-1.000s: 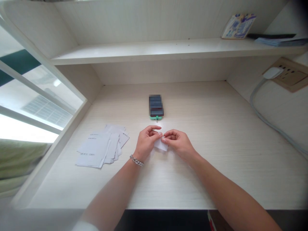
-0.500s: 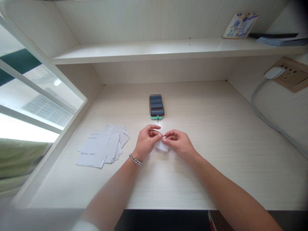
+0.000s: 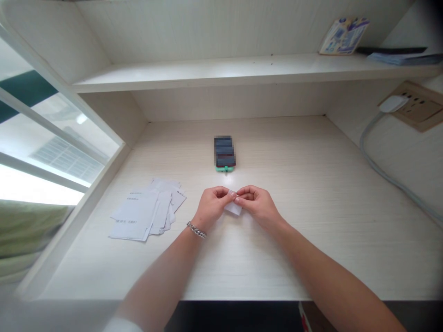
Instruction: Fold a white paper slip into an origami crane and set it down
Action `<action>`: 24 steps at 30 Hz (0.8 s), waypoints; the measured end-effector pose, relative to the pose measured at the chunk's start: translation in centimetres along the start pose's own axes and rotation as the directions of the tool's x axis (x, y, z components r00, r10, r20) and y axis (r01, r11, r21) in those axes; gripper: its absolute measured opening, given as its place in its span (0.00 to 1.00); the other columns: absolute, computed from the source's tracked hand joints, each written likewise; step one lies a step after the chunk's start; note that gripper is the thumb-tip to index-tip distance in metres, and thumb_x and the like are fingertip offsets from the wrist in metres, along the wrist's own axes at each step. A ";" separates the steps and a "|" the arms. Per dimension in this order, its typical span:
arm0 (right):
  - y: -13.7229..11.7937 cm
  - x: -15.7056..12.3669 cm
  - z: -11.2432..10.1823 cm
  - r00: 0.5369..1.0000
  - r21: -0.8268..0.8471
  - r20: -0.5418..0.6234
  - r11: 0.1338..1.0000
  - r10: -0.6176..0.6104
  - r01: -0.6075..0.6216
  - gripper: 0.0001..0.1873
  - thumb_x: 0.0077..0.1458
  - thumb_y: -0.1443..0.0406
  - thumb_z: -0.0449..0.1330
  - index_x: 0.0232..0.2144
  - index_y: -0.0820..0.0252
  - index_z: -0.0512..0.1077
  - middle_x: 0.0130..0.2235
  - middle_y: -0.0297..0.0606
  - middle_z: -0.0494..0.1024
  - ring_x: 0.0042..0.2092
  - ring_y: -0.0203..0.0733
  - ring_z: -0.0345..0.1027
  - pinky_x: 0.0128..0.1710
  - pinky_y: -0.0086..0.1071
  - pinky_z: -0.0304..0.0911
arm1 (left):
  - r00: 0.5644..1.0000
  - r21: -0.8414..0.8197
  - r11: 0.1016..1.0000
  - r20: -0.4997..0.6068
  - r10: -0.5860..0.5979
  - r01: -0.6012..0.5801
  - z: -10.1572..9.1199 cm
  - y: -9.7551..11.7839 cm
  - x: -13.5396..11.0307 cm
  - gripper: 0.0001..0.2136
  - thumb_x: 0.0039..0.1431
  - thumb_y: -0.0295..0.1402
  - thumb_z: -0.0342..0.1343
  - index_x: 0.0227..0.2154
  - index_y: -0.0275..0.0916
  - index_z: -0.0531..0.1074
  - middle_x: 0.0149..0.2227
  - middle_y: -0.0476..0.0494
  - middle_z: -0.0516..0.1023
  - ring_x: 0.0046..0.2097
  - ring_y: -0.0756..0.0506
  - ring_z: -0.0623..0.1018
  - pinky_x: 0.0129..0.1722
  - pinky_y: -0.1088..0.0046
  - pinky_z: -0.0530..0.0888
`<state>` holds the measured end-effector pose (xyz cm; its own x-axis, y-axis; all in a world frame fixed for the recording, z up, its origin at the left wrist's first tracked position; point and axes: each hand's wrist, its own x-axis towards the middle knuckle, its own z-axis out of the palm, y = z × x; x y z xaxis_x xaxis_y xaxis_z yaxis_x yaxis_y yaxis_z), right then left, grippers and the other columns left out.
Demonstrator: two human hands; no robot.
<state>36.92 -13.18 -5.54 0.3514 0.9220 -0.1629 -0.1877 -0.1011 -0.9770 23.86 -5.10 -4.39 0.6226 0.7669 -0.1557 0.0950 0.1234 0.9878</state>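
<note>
A small piece of white paper [image 3: 234, 209] is pinched between my two hands above the desk. My left hand [image 3: 214, 206], with a silver chain bracelet [image 3: 196, 229] at its wrist, is closed, its thumb and fingertips on the paper's upper edge. From the other side my right hand [image 3: 258, 204] grips the same edge, also closed; the two sets of fingertips nearly touch. Fingers cover the top of the paper. To the left lies a loose pile of white paper sheets [image 3: 138, 216] with some printed lines. Beyond my hands lies a phone [image 3: 224, 152], its screen pixelated, with a green lower edge.
The pale desk [image 3: 311, 184] ends at a front edge near my forearms. A shelf [image 3: 207, 76] runs above its back, bearing a colourful packet [image 3: 344, 37]. At right, a white plug [image 3: 393, 104] with a grey cable [image 3: 380, 173] sits in a wall socket. A window [image 3: 69, 133] is at left.
My left index finger, raised and stretched before, has curled down onto the paper. The fingertips of both hands have drawn closer together, and less of the paper shows.
</note>
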 end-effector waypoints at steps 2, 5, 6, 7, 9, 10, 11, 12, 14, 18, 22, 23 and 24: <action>-0.1 0.0 0.0 1.000 -0.001 0.019 1.000 0.010 -0.010 0.16 0.38 0.59 0.67 0.30 0.61 0.72 0.26 0.37 0.77 0.28 0.40 0.70 0.29 0.33 0.64 | 1.000 0.018 1.000 -0.004 -0.003 0.003 0.0 0.0 0.1 0.12 0.47 0.40 0.60 0.25 0.34 0.75 0.27 0.42 0.77 0.29 0.48 0.73 0.27 0.75 0.68; -0.4 0.0 0.0 1.000 -0.026 0.019 1.000 0.008 -0.008 0.16 0.38 0.58 0.67 0.30 0.61 0.71 0.25 0.37 0.77 0.28 0.40 0.70 0.28 0.32 0.64 | 1.000 0.041 0.999 -0.004 -0.001 0.001 -0.1 0.0 0.1 0.13 0.47 0.41 0.60 0.25 0.34 0.75 0.27 0.41 0.77 0.29 0.48 0.73 0.28 0.75 0.68; -0.5 0.0 0.1 1.000 -0.038 0.012 0.999 -0.001 0.001 0.17 0.38 0.58 0.67 0.30 0.61 0.71 0.25 0.37 0.76 0.27 0.39 0.70 0.26 0.32 0.64 | 1.000 0.045 0.999 -0.003 0.003 -0.003 -0.1 0.0 0.1 0.13 0.47 0.41 0.59 0.25 0.33 0.75 0.27 0.41 0.77 0.29 0.48 0.73 0.28 0.75 0.68; -0.6 -0.1 0.2 1.000 -0.048 0.004 0.999 -0.014 0.014 0.18 0.38 0.57 0.67 0.30 0.61 0.71 0.24 0.36 0.76 0.27 0.39 0.69 0.25 0.31 0.63 | 1.000 0.047 0.999 -0.002 0.010 -0.009 -0.1 0.0 0.0 0.13 0.47 0.41 0.59 0.25 0.33 0.75 0.27 0.41 0.77 0.29 0.48 0.73 0.28 0.75 0.68; -0.7 -0.1 0.3 0.999 -0.060 -0.012 0.997 -0.042 0.041 0.19 0.37 0.57 0.67 0.30 0.61 0.70 0.23 0.35 0.76 0.25 0.37 0.68 0.23 0.30 0.63 | 1.000 0.049 0.999 -0.001 0.022 -0.022 -0.1 0.0 0.0 0.13 0.48 0.41 0.59 0.26 0.33 0.75 0.28 0.41 0.77 0.30 0.47 0.74 0.29 0.74 0.68; -0.8 -0.1 0.4 0.998 -0.065 -0.020 0.997 -0.052 0.051 0.19 0.37 0.58 0.67 0.31 0.61 0.69 0.22 0.34 0.75 0.24 0.37 0.68 0.23 0.30 0.63 | 1.000 0.052 0.998 0.000 0.027 -0.027 -0.1 0.0 0.0 0.13 0.48 0.41 0.59 0.26 0.33 0.75 0.28 0.41 0.77 0.30 0.47 0.74 0.29 0.74 0.68; -0.8 -0.1 0.4 0.998 -0.072 -0.024 0.996 -0.056 0.054 0.19 0.37 0.58 0.67 0.31 0.61 0.69 0.22 0.33 0.75 0.23 0.36 0.67 0.23 0.30 0.63 | 1.000 0.055 0.998 0.001 0.028 -0.028 -0.2 0.1 0.0 0.13 0.48 0.41 0.58 0.27 0.33 0.75 0.28 0.41 0.77 0.30 0.47 0.74 0.30 0.74 0.68; -0.8 -0.1 0.4 0.998 -0.082 -0.025 0.995 -0.053 0.051 0.18 0.38 0.58 0.67 0.31 0.61 0.69 0.21 0.33 0.75 0.23 0.36 0.67 0.23 0.30 0.63 | 1.000 0.059 0.998 0.001 0.027 -0.027 -0.2 0.1 0.0 0.13 0.48 0.41 0.58 0.27 0.33 0.75 0.28 0.40 0.78 0.31 0.46 0.74 0.30 0.74 0.68; -0.7 -0.1 0.4 0.999 -0.093 -0.013 0.995 -0.036 0.035 0.17 0.39 0.59 0.66 0.31 0.61 0.69 0.22 0.34 0.75 0.24 0.37 0.68 0.24 0.30 0.64 | 1.000 0.070 0.997 -0.003 0.022 -0.021 -0.3 0.1 0.0 0.14 0.48 0.41 0.58 0.27 0.33 0.75 0.28 0.40 0.77 0.30 0.47 0.74 0.29 0.74 0.68; -0.4 0.0 0.2 1.000 -0.055 0.030 0.998 -0.007 0.009 0.17 0.39 0.59 0.66 0.31 0.61 0.70 0.26 0.37 0.77 0.28 0.39 0.70 0.27 0.32 0.66 | 0.999 0.093 0.996 -0.036 0.019 -0.016 -0.5 0.1 0.2 0.13 0.48 0.41 0.59 0.25 0.33 0.74 0.26 0.42 0.77 0.28 0.48 0.74 0.27 0.74 0.67; -0.4 0.2 0.2 0.999 -0.047 0.034 0.999 -0.003 0.005 0.16 0.38 0.60 0.67 0.29 0.61 0.69 0.23 0.35 0.75 0.25 0.37 0.68 0.25 0.31 0.64 | 0.999 0.090 0.996 -0.047 0.016 -0.012 -0.6 -0.1 0.3 0.14 0.48 0.42 0.59 0.25 0.33 0.74 0.26 0.43 0.76 0.27 0.48 0.73 0.26 0.75 0.67; -0.4 0.2 0.3 1.000 -0.043 0.028 0.999 -0.011 0.012 0.15 0.38 0.61 0.67 0.29 0.61 0.68 0.22 0.33 0.74 0.24 0.36 0.67 0.24 0.30 0.63 | 0.999 0.078 0.997 -0.047 0.013 -0.010 -0.6 -0.2 0.3 0.14 0.47 0.42 0.59 0.25 0.33 0.74 0.26 0.43 0.76 0.27 0.48 0.73 0.26 0.75 0.67; -0.4 0.2 0.3 1.000 -0.036 0.021 0.999 -0.020 0.020 0.15 0.38 0.61 0.67 0.29 0.61 0.68 0.21 0.32 0.73 0.23 0.35 0.66 0.23 0.29 0.62 | 0.999 0.059 0.998 -0.045 0.010 -0.008 -0.5 -0.2 0.3 0.14 0.47 0.42 0.59 0.25 0.33 0.74 0.26 0.43 0.76 0.28 0.48 0.73 0.26 0.75 0.67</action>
<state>36.81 -12.87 -5.14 0.3359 0.9313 -0.1409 -0.1470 -0.0960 -0.9845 23.62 -4.59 -4.60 0.5880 0.7956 -0.1456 0.1358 0.0804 0.9875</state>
